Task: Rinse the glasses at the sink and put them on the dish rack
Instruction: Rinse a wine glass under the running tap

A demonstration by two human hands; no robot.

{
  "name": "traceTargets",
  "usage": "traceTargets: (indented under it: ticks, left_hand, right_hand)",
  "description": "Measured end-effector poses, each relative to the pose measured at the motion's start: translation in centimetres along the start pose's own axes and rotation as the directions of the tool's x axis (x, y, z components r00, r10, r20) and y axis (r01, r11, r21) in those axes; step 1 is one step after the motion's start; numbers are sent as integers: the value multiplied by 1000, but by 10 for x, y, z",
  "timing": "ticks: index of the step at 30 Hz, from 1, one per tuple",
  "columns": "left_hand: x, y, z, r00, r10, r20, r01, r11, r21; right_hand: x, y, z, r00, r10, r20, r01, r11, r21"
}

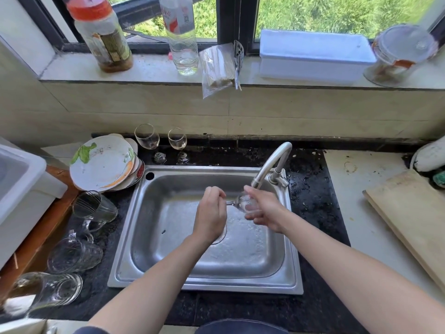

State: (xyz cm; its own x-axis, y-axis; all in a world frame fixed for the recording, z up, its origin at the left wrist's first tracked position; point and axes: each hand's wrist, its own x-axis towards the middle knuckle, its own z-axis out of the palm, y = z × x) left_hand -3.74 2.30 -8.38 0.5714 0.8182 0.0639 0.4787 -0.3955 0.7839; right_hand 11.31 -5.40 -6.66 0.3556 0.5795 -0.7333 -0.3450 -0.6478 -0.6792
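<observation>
Dark worktop (315, 213), steel sink (204, 285): over its back right corner a wine glass (243, 201) is being held sideways under the faucet (277, 162) spout, presumably for rinsing, stem being gripped by the curled left hand (212, 213), bowl being cupped, for steadiness, in the fingers of the right hand (265, 208).

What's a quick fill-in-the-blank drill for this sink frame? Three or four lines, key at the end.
The left hand pinches the held glass by its ____.
The right hand has its grip around that glass's ____.
Behind the sink, ____ wine glasses stand upright.
The stacked plates sit by the sink's back ____ corner.
Missing words: stem; bowl; two; left.
</observation>
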Motion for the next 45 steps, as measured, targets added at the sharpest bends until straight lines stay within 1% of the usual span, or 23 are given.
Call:
traceTargets:
  ticks: [2,4,6,9,12,14,15,17,19,21,23,24,28,30,32,34,36,37,38,40,42,43,45]
  left_hand:
    - [8,-1,2,970,-79,231,49,990,129]
    - [16,9,6,883,-197,425,175,980,91]
    - [24,19,8,784,-261,563,384,917,-109]
    - [31,20,10,663,-236,710,561,784,-264]
    - [33,22,16,594,-252,764,750,518,-412]
    - [35,26,25,595,-268,758,781,415,-467]
    - [37,27,29,604,-280,746,773,435,-462]
    - [39,28,30,599,-300,742,741,559,-372]
    - [41,27,28,555,-308,773,731,625,-276]
    - [41,29,28,524,-289,802,777,548,-310]
    - [42,30,30,554,-276,786,801,434,-412]
    - [43,30,30,571,-273,774,795,418,-439]
    - [53,34,23,583,-295,757,768,504,-395]
    - [59,31,21,577,-286,765,788,440,-430]
    - [58,28,21,555,-181,812,822,273,-500]
    - [54,23,22,571,-131,810,820,136,-556]
    - [52,18,26,593,-178,785,804,93,-587]
    - [52,16,30,600,-231,766,798,103,-594]
    - [53,14,36,614,-317,722,786,171,-594]
    - [52,15,45,681,-497,538,732,472,-491]
    - [48,9,53,773,-513,373,628,703,-335]
    - [46,7,55,802,-485,349,586,754,-299]
    - [45,7,56,813,-465,349,563,779,-275]
  right_hand:
    - [1,0,-2,952,-248,-179,212,958,-195]
    - [0,0,-6,867,-421,-265,330,886,-325]
    - [-3,3,-13,823,-492,-283,354,835,-422]
    - [-6,5,-24,804,-543,-243,387,787,-480]
    - [-9,1,-30,768,-560,-310,439,813,-383]
    - [-6,2,-34,742,-543,-394,416,833,-365]
    - [-5,4,-36,740,-532,-412,397,840,-371]
    - [-5,9,-41,772,-502,-389,354,849,-393]
    - [-5,10,-46,820,-460,-341,336,868,-365]
    - [-2,8,-48,843,-406,-351,314,903,-292]
    - [2,5,-47,847,-333,-415,268,941,-208]
    - [5,4,-45,853,-285,-438,234,958,-168]
    - [13,-6,-36,899,-83,-431,101,995,18]
    - [17,-12,-34,898,-47,-437,100,990,99]
    - [19,-16,-38,891,-7,-454,71,990,123]
    - [20,-15,-45,898,67,-436,-9,991,134]
    - [18,-9,-49,913,112,-393,-71,991,118]
    - [17,-5,-48,924,112,-366,-75,991,114]
    - [14,-1,-45,937,96,-335,-60,991,117]
    - [6,4,-37,957,48,-285,-14,993,121]
    - [-1,7,-30,959,-19,-284,46,995,90]
    - [-4,9,-28,953,-63,-296,83,995,53]
    - [-10,13,-24,930,-176,-322,175,984,-34]
